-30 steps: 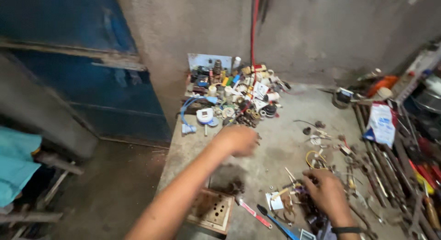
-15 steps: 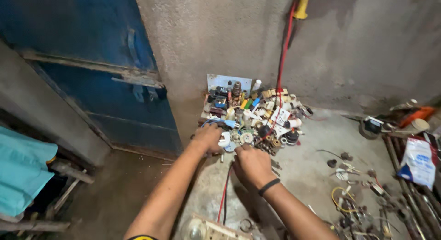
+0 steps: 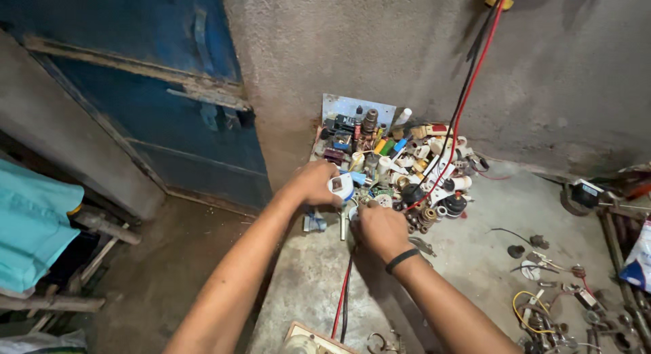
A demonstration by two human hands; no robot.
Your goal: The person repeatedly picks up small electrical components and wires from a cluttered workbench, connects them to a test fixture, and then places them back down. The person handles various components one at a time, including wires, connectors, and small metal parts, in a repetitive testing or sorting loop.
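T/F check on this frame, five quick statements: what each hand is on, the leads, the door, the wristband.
1. The left hand grips a small white and blue part. True.
2. The right hand rests on the blue door. False: it is at the near edge of the parts pile.
3. A red lead and a black lead hang down the wall into the pile. True.
4. The dark wristband is on the left wrist. False: right wrist.
5. The pile lies on a green cloth. False: bare grey bench.
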